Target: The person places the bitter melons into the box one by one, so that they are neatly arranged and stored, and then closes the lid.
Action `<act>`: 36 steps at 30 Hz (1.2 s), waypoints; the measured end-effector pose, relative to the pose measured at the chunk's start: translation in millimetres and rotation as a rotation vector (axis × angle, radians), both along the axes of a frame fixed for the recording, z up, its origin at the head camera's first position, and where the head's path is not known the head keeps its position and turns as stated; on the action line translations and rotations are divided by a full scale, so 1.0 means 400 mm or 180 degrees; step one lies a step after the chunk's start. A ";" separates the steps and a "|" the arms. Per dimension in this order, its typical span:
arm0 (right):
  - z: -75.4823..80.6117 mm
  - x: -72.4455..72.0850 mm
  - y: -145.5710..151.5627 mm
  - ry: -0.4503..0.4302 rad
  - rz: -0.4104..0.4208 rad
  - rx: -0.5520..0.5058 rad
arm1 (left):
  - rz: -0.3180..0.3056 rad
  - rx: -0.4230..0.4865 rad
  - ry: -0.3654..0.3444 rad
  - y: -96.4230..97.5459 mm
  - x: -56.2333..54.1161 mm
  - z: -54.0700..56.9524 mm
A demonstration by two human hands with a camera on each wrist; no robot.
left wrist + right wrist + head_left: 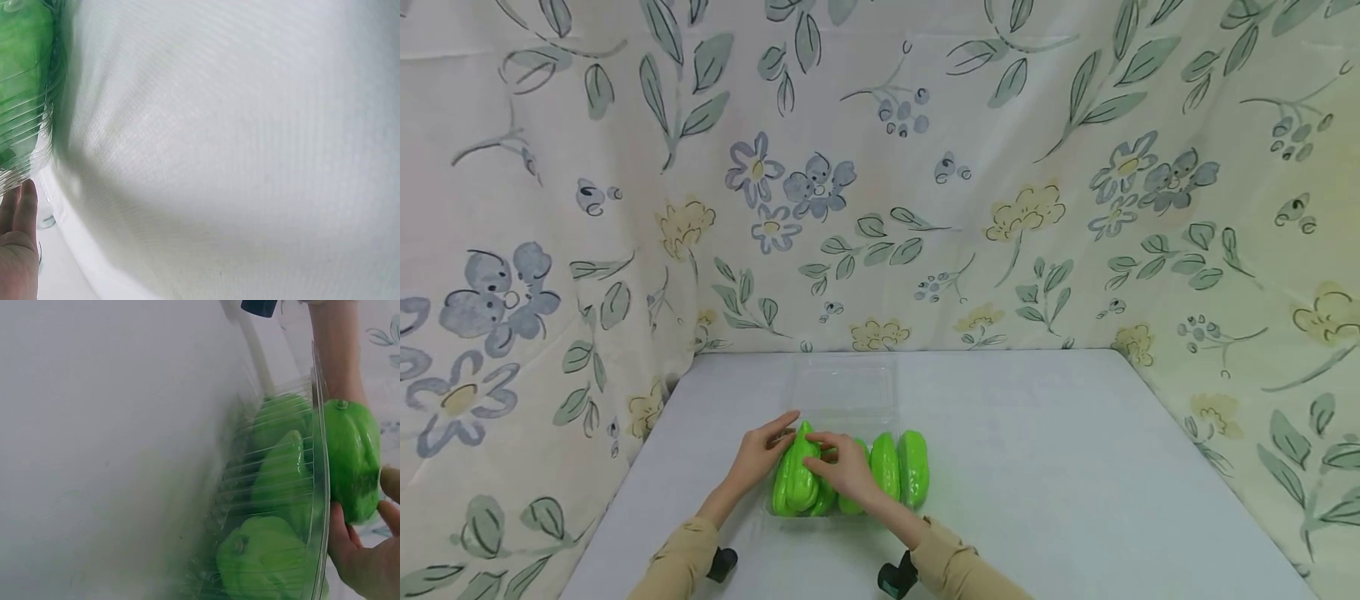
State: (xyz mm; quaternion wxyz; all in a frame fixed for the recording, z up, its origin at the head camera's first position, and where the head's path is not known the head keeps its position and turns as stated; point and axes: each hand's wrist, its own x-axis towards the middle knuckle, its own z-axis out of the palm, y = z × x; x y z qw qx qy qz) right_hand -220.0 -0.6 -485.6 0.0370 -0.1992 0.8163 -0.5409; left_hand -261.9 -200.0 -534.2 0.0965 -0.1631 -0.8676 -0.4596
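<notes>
A glossy green, ribbed, elongated vegetable (806,471), seemingly a long pepper or gourd, lies over others at the left end of a clear plastic box (322,487). My right hand (844,468) pinches it between thumb and fingers. In the right wrist view this vegetable (351,459) is above the box rim, with several more green vegetables (281,469) behind the ridged wall. My left hand (762,450) is at the box's left side with fingers extended. In the left wrist view, the left hand's fingertips (28,187) touch or nearly touch the ridged box corner.
The box's transparent lid (842,392) lies folded back behind it. Two more green vegetables stand side by side at the right, the outer one (914,468) apparently beyond the box. A white cloth (1037,467) covers the table; a floral curtain (880,183) hangs behind.
</notes>
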 end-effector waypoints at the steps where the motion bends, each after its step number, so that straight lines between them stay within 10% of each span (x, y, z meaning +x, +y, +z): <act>1: -0.001 0.000 0.001 -0.0002 -0.0008 0.0009 | -0.0005 0.0008 0.0006 0.000 0.000 0.001; 36: 0.056 -0.001 0.069 -0.0229 0.0268 0.0011 | 0.0075 0.0007 -0.0192 0.008 0.004 0.010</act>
